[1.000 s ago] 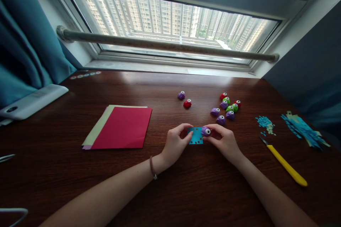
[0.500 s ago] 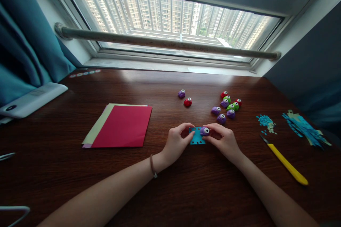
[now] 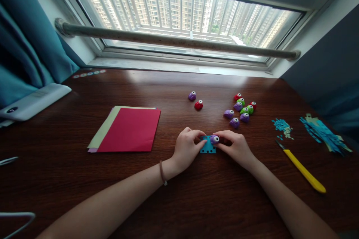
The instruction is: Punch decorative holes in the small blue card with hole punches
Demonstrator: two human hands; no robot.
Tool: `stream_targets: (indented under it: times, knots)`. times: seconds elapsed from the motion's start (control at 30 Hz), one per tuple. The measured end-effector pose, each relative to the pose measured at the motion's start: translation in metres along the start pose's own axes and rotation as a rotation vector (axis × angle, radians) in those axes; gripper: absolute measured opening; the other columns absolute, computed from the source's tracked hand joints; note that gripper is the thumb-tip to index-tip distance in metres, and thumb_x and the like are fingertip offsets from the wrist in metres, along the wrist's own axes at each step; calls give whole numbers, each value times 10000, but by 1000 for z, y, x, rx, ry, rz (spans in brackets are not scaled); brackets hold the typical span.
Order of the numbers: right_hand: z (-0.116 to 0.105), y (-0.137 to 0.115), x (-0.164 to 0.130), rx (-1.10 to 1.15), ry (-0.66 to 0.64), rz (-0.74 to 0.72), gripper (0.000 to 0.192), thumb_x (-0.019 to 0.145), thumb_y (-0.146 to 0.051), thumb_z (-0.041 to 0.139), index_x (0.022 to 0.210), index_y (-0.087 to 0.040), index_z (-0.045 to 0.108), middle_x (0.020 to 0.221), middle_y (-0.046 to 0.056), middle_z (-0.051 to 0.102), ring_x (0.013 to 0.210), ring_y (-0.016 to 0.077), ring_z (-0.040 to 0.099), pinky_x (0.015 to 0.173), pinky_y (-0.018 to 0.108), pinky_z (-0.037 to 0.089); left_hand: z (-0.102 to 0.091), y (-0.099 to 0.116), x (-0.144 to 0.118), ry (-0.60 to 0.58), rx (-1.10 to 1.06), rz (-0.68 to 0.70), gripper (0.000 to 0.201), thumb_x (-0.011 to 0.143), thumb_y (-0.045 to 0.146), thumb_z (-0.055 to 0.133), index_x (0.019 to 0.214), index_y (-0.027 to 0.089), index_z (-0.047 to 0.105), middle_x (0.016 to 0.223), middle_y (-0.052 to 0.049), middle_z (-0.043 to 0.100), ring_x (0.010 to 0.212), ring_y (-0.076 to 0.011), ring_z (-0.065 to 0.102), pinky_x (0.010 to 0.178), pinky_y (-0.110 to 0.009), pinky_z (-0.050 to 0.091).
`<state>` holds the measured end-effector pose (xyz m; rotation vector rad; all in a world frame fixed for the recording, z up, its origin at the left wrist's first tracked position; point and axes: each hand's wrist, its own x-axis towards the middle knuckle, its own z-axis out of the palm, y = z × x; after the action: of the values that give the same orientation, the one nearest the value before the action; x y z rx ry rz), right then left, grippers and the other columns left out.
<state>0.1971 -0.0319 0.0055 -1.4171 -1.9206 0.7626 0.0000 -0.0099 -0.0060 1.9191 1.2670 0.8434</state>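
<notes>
Between my hands is a small blue paper card (image 3: 208, 148) with star-shaped holes along its edges. My left hand (image 3: 188, 145) pinches the card's left side between thumb and fingers. My right hand (image 3: 236, 145) grips a purple craft punch (image 3: 214, 139) with a star on its white button. The punch sits at the card's upper right edge; its slot is hidden from me. Beyond my right hand stand several more punches in purple, green and red, the closest a purple punch (image 3: 234, 122). Farther left are another purple punch (image 3: 192, 96) and a red punch (image 3: 198, 105).
A stack of coloured paper with a red sheet (image 3: 129, 130) on top lies left. On the right are a yellow-handled craft knife (image 3: 304, 171), blue paper bits (image 3: 281, 124) and a heap of blue strips (image 3: 322, 134). A white device (image 3: 36, 101) rests far left by the curtain.
The purple punch in my right hand has shifted slightly left along the card's upper edge. My left hand stays on the card. The whole view has tilted a little.
</notes>
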Motion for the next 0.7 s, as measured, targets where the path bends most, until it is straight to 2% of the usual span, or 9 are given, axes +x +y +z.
stream_targets:
  times: [0.17, 0.43, 0.6, 0.7]
  knots:
    - [2, 1, 0, -6, -3, -28, 223, 754, -200, 624, 976, -205, 647, 939, 32, 633, 846, 166, 578, 732, 286, 480, 0, -1, 0, -3, 65, 15, 95, 750, 248, 661, 842, 223, 667, 736, -8, 562, 733, -171, 519, 682, -292, 432]
    - [1, 1, 1, -19, -28, -6, 239, 737, -236, 644, 974, -209, 661, 938, 38, 609, 742, 139, 560, 615, 246, 469, 1, 1, 1, -35, 153, 130, 73, 744, 235, 679, 804, 206, 649, 800, -8, 607, 808, -196, 483, 743, -324, 416]
    - [-1, 3, 1, -21, -47, -11, 349, 714, -272, 677, 1054, -212, 621, 971, 38, 589, 732, 135, 552, 606, 251, 465, 1, 2, 0, 37, 193, 153, 286, 732, 254, 695, 1002, 202, 614, 948, -35, 569, 899, -215, 455, 808, -347, 414]
    - [-3, 3, 1, -22, -51, -15, 375, 714, -289, 683, 1072, -211, 605, 989, 43, 581, 750, 144, 557, 609, 256, 466, 1, 4, -1, 84, 201, 179, 313, 759, 239, 662, 1057, 183, 583, 1010, -54, 549, 933, -221, 444, 841, -363, 409]
